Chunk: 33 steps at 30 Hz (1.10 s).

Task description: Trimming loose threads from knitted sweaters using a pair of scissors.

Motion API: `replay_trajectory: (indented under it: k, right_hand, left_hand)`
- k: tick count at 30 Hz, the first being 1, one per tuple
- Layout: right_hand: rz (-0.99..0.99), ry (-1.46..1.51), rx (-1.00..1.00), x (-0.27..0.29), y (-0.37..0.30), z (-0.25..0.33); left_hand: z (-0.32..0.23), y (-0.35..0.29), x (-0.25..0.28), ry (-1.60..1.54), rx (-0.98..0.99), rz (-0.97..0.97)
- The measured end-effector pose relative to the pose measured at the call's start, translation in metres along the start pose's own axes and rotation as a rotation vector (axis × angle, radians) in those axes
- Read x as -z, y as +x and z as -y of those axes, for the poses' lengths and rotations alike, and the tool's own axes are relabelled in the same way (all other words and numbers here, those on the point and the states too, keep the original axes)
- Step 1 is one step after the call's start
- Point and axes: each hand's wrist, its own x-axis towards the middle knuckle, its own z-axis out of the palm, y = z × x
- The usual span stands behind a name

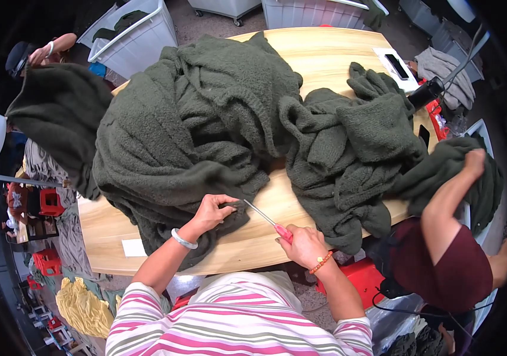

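A big heap of dark green knit fabric [146,124] spreads over the left and middle of the wooden table [277,196]. At its near edge my left hand [211,212] pinches a fold of the knit between thumb and fingers. My right hand [304,246] is closed around the pink handle of a tool with a long, thin metal shaft [260,212]. The shaft slants up and left, its tip beside the fabric at my left fingertips. What kind of tip it has is too small to tell. A second pile of green knit [348,148] lies to the right.
At the right a person in a dark red top [458,270] handles more green knit. Another person's hand [43,54] lifts green fabric at the far left. White bins [138,44] stand behind the table. A phone [396,66] and a black lamp-like fixture [427,93] are at the far right.
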Motion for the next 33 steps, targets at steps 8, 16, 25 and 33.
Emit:
replay_trajectory:
  k: [8, 16, 25, 33]
  right_hand:
    - [0.043, -0.02, -0.016, 0.007, -0.006, 0.008]
    - [0.026, -0.023, 0.041, -0.01, -0.012, -0.001]
    - [0.093, -0.017, 0.1, -0.011, -0.017, -0.003]
    - [0.101, -0.02, 0.052, -0.005, -0.013, 0.002]
  left_hand:
    - [0.006, -0.009, -0.007, -0.09, 0.049, -0.112]
    - [-0.014, -0.018, -0.008, 0.178, 0.017, -0.096]
    - [-0.003, -0.025, -0.001, 0.082, -0.016, -0.061]
    - [-0.001, -0.041, 0.002, 0.051, 0.007, -0.103]
